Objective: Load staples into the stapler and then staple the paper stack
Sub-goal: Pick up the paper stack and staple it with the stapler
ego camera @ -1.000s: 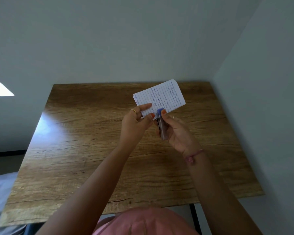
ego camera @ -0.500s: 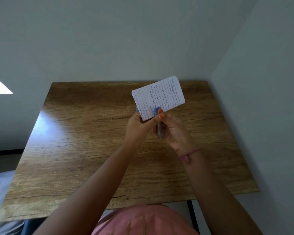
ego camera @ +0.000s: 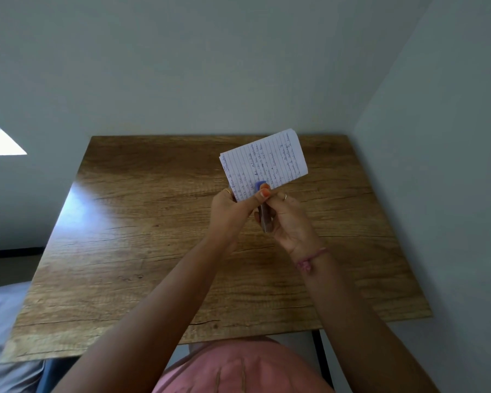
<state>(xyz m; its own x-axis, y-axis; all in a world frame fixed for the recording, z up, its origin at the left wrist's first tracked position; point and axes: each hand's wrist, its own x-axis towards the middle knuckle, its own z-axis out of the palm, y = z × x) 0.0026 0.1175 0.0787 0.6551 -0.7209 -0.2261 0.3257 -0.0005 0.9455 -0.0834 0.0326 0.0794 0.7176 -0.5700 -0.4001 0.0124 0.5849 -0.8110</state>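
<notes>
Nearest the camera, a pink garment (ego camera: 238, 370) fills the bottom edge, and both forearms reach out over the wooden table (ego camera: 142, 251). The right hand (ego camera: 288, 222) is wrapped around a small stapler (ego camera: 264, 211), dark along its body with a blue tip, the thumb pressing on top near the front. The left hand (ego camera: 228, 211) pinches the lower corner of the paper stack (ego camera: 264, 163), a set of lined, handwritten sheets held up in the air above the table's far half. The stapler's blue tip sits over the stack's lower edge, so the step in hand looks like the stapling squeeze itself. Whether staples are already loaded cannot be told.

The main risk is the sheets fanning or slipping: the stack is held only at one corner, unsupported, so the press could catch just the top pages or land crooked. A half-hearted squeeze in mid-air could also jam or bend the staple.

No container shows anywhere; no staple box is in view.
</notes>
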